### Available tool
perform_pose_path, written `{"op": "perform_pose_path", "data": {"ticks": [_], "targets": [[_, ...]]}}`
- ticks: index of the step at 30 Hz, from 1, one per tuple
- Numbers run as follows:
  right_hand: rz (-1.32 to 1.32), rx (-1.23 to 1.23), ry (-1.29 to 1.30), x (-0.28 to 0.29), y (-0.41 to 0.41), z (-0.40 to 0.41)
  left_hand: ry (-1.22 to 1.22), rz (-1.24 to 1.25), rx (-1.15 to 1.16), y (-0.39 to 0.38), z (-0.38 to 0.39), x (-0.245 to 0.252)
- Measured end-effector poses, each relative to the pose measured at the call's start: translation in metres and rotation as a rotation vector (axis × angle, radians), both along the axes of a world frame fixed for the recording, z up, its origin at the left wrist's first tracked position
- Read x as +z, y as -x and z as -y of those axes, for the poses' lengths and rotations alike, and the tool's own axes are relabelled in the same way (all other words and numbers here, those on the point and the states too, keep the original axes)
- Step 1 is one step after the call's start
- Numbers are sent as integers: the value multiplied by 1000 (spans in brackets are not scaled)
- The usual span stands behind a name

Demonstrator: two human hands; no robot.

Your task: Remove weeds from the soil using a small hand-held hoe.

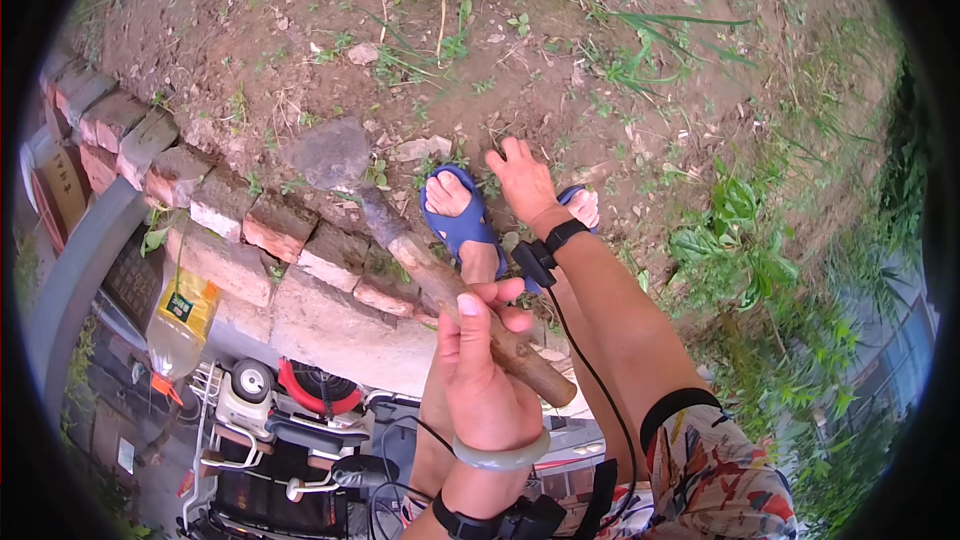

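My left hand (484, 360) is closed around the wooden handle of a short hand tool (435, 266) with a flat, rusty metal head like a small spade or hoe. That head lies over the soil at the edge of the brick row, up and to the left of my feet. My right hand (517, 176) reaches down to the bare soil (525, 101) between and just ahead of my blue sandals (469, 217). Its fingers are bent, and the fingertips are near small weeds; nothing shows in them. A black cable hangs from the strap on my right wrist.
A low brick edging (277, 225) runs along the left. Below it hang a plastic bottle (176, 330) and a parked tricycle-like vehicle (285, 420) stands. Long green leaves (652, 37) grow at the top, and a broad-leaved plant (739, 240) at the right.
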State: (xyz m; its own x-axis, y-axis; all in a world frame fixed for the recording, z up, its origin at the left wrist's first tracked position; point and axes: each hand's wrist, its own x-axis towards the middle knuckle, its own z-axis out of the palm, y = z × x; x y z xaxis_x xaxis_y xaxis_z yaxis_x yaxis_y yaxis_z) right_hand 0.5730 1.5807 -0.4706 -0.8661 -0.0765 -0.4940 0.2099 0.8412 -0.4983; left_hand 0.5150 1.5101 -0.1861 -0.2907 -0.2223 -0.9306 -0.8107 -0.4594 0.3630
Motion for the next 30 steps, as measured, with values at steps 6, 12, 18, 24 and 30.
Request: {"op": "perform_pose_path", "data": {"ticks": [6, 12, 18, 24, 30], "targets": [[-21, 51, 53, -3, 2, -4, 2, 12, -6, -1, 4, 2], [15, 69, 106, -17, 5, -9, -7, 8, 3, -2, 3, 2], [23, -409, 378, -15, 2, -21, -22, 1, -10, -2, 2, 0], [-131, -643, 415, 15, 13, -44, -4, 25, 17, 4, 2, 0], [130, -477, -271, 2, 12, -60, -50, 7, 32, 4, -3, -3]]}}
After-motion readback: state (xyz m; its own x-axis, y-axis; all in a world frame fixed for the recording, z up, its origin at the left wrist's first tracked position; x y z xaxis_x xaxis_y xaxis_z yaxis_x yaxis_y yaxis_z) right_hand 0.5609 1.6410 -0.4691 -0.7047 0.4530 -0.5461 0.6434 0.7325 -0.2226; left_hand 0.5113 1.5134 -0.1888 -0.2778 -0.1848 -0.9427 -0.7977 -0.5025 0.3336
